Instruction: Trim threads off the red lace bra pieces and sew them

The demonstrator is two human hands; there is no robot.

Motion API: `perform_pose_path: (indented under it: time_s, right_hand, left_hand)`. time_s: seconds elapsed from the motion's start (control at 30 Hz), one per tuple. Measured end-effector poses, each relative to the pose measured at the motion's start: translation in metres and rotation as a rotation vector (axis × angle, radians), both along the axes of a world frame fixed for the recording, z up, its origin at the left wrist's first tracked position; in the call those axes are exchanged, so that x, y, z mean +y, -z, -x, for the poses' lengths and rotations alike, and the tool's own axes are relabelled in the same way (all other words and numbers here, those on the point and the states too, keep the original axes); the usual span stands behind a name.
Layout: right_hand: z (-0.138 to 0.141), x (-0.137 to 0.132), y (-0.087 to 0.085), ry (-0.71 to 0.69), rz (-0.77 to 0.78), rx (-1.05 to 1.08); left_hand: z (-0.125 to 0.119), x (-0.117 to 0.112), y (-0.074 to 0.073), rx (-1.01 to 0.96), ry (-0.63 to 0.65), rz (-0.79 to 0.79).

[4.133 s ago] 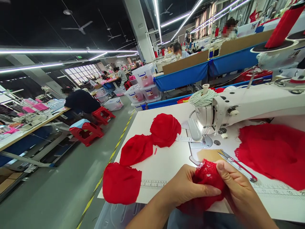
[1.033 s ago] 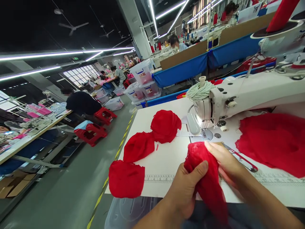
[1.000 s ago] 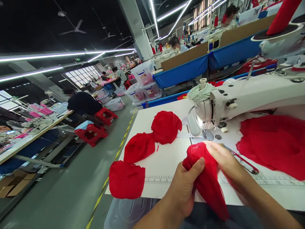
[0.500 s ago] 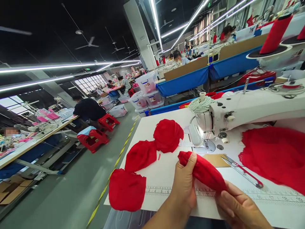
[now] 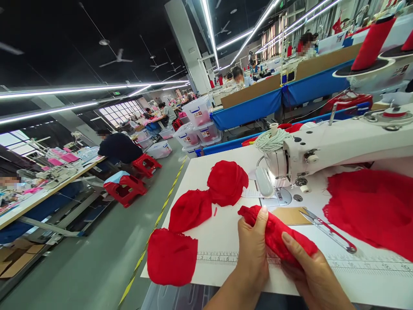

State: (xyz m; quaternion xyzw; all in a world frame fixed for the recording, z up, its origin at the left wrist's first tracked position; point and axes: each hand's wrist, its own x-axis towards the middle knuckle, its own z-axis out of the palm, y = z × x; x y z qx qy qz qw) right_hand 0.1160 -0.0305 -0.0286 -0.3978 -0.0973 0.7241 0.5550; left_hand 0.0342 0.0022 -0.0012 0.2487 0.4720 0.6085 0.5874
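Visibly, cloth (image 5: 275,232) is pinched between closed fingers (image 5: 261,220) of left hand (image 5: 253,249) and right hand (image 5: 311,271); on the ruler (image 5: 214,258), partly covered, 3–6 are legible; bin labels (image 5: 198,115) cannot be read.

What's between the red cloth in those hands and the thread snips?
In the head view, between red cloth and thread snips: a tan card near the tips, white tabletop below.

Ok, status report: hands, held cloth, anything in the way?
Left hand and right hand both gripping the red cloth. Cloth bunched between them. Snips lie off to the right, likely not in the way.
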Motion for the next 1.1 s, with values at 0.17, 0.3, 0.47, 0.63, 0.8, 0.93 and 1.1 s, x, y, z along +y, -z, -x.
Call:
perform_pose_path:
  time_s: [0.17, 0.3, 0.47, 0.63, 0.8, 0.93, 1.1]
  right_hand:
    - [0.004, 0.005, -0.006, 0.016, -0.044, 0.031]
    - [0.002, 0.009, -0.004, 0.094, 0.107, 0.04]
    - [-0.005, 0.014, -0.002, 0.071, 0.035, 0.102]
    - [-0.012, 0.017, -0.001, -0.01, -0.031, 0.085]
    - [-0.014, 0.014, 0.001, -0.074, -0.004, 0.005]
    - [-0.016, 0.014, -0.003, -0.071, 0.017, -0.054]
    - [-0.017, 0.016, -0.003, -0.098, -0.035, -0.095]
  left_hand:
    - [-0.001, 0.0, 0.003, 0.041, 0.046, -0.016]
    - [0.006, 0.006, 0.005, -0.036, -0.012, -0.024]
    - [0.015, 0.018, 0.008, -0.149, -0.076, 0.008]
    - [0.018, 0.026, 0.012, -0.218, -0.122, 0.054]
    - [0.018, 0.031, 0.014, -0.262, -0.124, 0.106]
    - [0.018, 0.034, 0.018, -0.286, -0.112, 0.167]
    - [0.016, 0.033, 0.019, -0.284, -0.097, 0.166]
